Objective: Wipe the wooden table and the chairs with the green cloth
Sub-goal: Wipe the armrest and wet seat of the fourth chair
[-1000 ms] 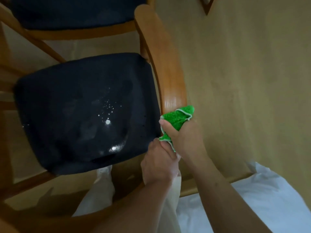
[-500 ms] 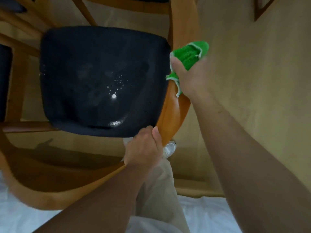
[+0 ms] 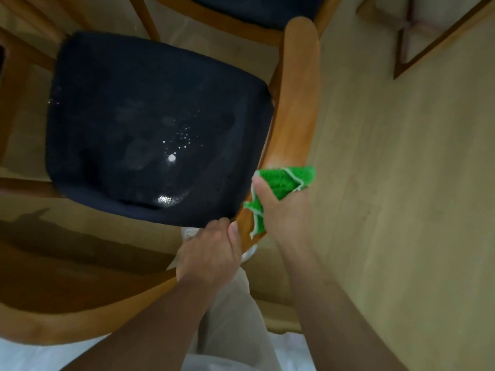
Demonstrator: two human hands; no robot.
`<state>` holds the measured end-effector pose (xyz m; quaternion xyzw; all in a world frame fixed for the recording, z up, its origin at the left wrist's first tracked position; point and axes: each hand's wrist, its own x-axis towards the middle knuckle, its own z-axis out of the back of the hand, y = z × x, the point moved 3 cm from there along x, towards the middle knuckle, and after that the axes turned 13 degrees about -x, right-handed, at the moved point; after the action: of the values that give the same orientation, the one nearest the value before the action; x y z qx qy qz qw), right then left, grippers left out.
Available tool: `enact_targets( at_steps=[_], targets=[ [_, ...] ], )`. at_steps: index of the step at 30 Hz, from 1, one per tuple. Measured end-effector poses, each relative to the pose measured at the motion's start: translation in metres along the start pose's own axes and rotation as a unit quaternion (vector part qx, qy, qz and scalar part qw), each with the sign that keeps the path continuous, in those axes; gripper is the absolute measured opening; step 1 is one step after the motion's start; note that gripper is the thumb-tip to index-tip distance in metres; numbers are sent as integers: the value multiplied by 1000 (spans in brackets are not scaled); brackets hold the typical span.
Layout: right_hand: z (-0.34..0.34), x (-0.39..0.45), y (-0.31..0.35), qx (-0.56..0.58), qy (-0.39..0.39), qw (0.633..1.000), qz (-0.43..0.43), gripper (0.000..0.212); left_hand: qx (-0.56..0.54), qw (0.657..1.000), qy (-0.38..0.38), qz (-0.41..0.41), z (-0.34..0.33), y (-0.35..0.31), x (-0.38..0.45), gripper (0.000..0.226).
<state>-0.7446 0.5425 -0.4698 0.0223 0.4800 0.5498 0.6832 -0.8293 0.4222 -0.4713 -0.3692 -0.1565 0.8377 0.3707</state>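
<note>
1. The right hand has its fingers curled tight round a bunched green cloth, the thumb lying along the cloth's left side. The cloth is pressed on the curved wooden backrest rail of a chair, at about 4 o'clock from the seat's middle. A loose flap of cloth hangs down below the thumb.
2. The left hand grips the same rail lower down, at about 5 o'clock from the seat's middle, fingers wrapped over the inner edge of the wood and thumb pointing up. The two hands sit just beside each other, not touching.
3. The rail sweeps in an arc from 1 o'clock, down past both hands, then round to 8 o'clock along the bottom left.
4. Inside the arc lies the chair's dark seat cushion, speckled with small white spots near its middle. The cushion's edge lies close to the left fingers.
5. At 12 o'clock a second chair with a dark seat stands close to the rail's upper end.
6. From 2 to 5 o'clock spreads bare pale wooden floor, open room beside the right arm.
7. A dark wooden frame lies at 1 o'clock, well apart from the hands.
8. Pale trousers and a white shoe show at 6 o'clock, between the forearms.
</note>
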Motion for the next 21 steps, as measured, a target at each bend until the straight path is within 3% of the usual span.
enact_targets(
  at_steps=[4, 9, 15, 21],
  targets=[
    [17, 77, 55, -1, -62, 997, 44, 49, -18, 1000, -9, -17, -4, 4, 0, 53],
    [32, 139, 117, -99, -80, 987, 94, 84, -13, 999, -28, -31, -8, 9, 1, 62],
    [36, 144, 131, -173, -85, 975, 106, 83, -1, 999, -24, -35, -7, 8, -1, 68],
    [26, 93, 76, -169, -70, 979, 87, 71, -2, 1000, -5, -11, -8, 8, 0, 73]
  ],
)
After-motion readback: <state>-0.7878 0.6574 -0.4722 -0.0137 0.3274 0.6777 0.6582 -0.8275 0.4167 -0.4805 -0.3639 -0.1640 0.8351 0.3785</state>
